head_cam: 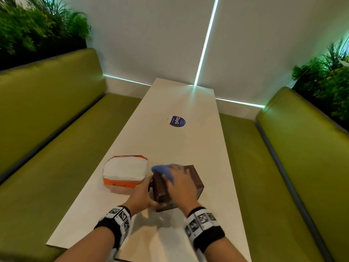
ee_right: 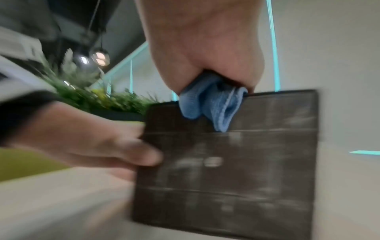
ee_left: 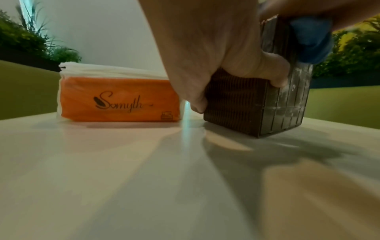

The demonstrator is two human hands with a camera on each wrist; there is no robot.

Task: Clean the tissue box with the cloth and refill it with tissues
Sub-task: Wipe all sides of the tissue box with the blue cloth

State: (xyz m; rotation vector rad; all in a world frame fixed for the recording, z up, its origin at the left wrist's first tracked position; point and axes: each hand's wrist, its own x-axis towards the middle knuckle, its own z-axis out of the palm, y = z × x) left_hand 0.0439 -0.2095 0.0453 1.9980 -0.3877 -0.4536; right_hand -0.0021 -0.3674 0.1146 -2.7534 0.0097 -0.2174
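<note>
A dark brown ribbed tissue box [head_cam: 196,179] [ee_left: 242,104] [ee_right: 236,162] stands tilted on the white table [head_cam: 181,140]. My left hand [head_cam: 141,193] [ee_left: 216,56] [ee_right: 86,142] grips its left side, thumb curled onto the dusty slatted face. My right hand [head_cam: 181,184] [ee_right: 205,48] lies on top of the box and presses a blue cloth [head_cam: 163,171] [ee_left: 310,40] [ee_right: 209,104] against it; a fold of the cloth hangs over the upper edge. An orange pack of white tissues [head_cam: 125,173] [ee_left: 119,95] lies just left of the box.
A round blue sticker [head_cam: 177,121] lies farther up the table. Green bench seats [head_cam: 66,148] run along both long sides, with planters [head_cam: 34,31] behind them. A white wall with lit strips closes the far end.
</note>
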